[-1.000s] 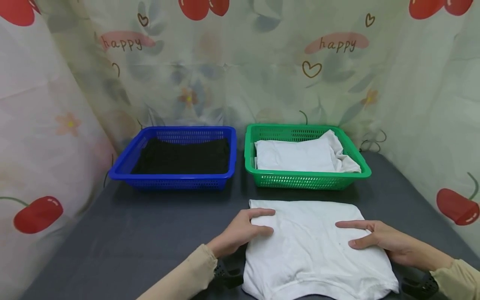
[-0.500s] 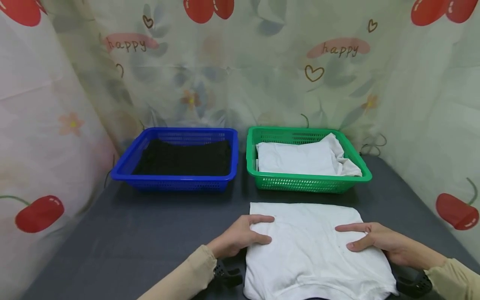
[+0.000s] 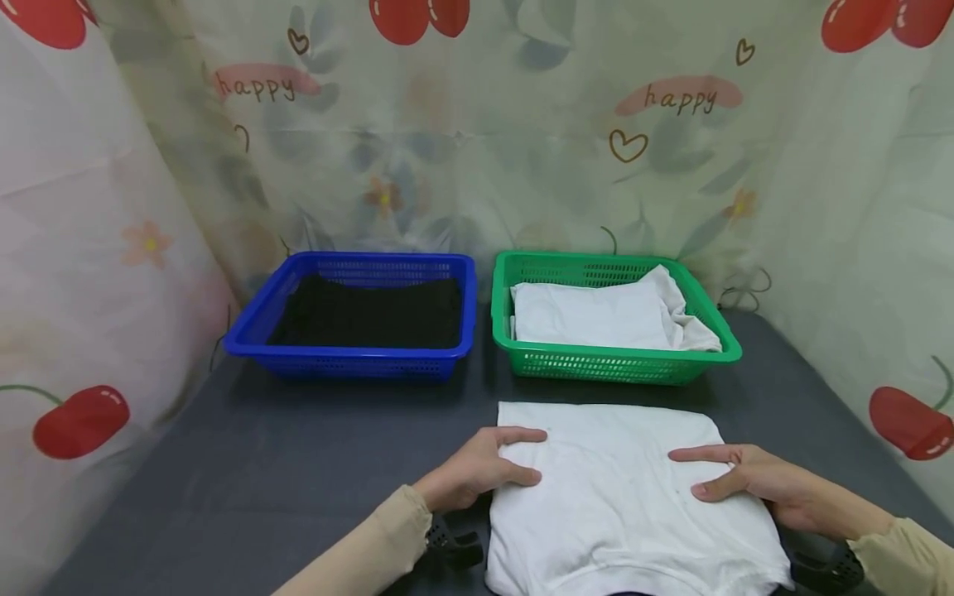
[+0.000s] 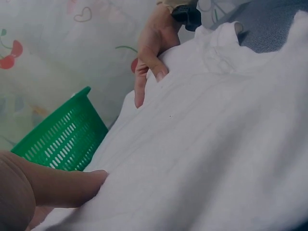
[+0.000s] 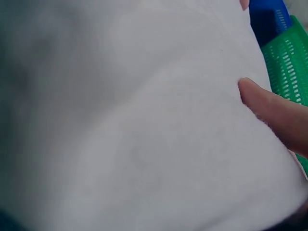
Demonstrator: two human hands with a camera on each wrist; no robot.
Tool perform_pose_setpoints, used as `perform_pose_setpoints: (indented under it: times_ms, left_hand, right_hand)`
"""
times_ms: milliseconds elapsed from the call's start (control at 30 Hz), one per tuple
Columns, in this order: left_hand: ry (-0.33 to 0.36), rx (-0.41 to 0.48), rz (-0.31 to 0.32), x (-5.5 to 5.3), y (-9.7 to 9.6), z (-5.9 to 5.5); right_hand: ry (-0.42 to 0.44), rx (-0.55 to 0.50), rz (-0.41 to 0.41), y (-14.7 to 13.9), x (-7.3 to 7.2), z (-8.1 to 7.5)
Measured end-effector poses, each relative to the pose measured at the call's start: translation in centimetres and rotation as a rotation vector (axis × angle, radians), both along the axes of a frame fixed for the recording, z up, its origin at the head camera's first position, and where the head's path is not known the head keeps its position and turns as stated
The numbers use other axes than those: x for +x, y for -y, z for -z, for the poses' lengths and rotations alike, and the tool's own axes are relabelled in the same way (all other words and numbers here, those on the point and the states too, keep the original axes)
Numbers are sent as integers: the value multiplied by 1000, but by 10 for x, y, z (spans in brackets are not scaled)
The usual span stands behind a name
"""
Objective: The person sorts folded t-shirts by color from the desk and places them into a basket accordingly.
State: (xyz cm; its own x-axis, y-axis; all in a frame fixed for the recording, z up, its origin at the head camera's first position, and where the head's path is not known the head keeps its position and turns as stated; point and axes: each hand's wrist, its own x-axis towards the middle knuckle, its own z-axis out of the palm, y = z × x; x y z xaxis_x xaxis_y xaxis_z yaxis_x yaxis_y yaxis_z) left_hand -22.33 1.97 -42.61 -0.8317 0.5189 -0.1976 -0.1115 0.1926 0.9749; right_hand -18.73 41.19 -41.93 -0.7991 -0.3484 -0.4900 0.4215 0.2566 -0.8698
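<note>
A folded white T-shirt (image 3: 611,488) lies at the front of the dark table, its curved neckline toward the person. At its left edge the left hand (image 3: 480,468) grips the fabric, thumb and index finger on top and the other fingers hidden beneath. Opposite it, the right hand (image 3: 775,484) holds the right edge the same way. In the left wrist view the left thumb (image 4: 72,187) presses on the cloth, and the right hand (image 4: 154,53) shows at the far edge. The right thumb (image 5: 269,108) lies on the white fabric in the right wrist view.
Behind the shirt stands a green basket (image 3: 611,362) with folded white clothes (image 3: 589,314) inside. To its left, a blue basket (image 3: 343,358) contains folded black clothing (image 3: 365,314). A patterned curtain (image 3: 447,165) surrounds the table (image 3: 298,463) at the back and sides.
The left hand has shifted slightly toward the person along the shirt's edge. Both hands keep their hold on the shirt. The head view has tilted a little.
</note>
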Motion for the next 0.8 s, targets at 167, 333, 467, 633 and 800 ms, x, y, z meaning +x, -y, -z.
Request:
perform_pose_setpoints:
  times_ms: [167,333,467,633,800]
  left_hand:
    - [7,14,0,0,0,0]
    - [-3,26,-5,1,0,-2]
    - [-55,7,7,-2,1,-7]
    - [-162,8,46,-7,11,-27]
    - [-224,52,94,-9,26,-58]
  right_hand:
    - [-9,13,16,2,2,-1]
    - [-52,48,-19,-1,4,0]
    - [-83,14,-98,-6,8,-7]
    - [-131,-89,-167,-5,10,-33]
    - [-281,-7,-128,-1,9,-69]
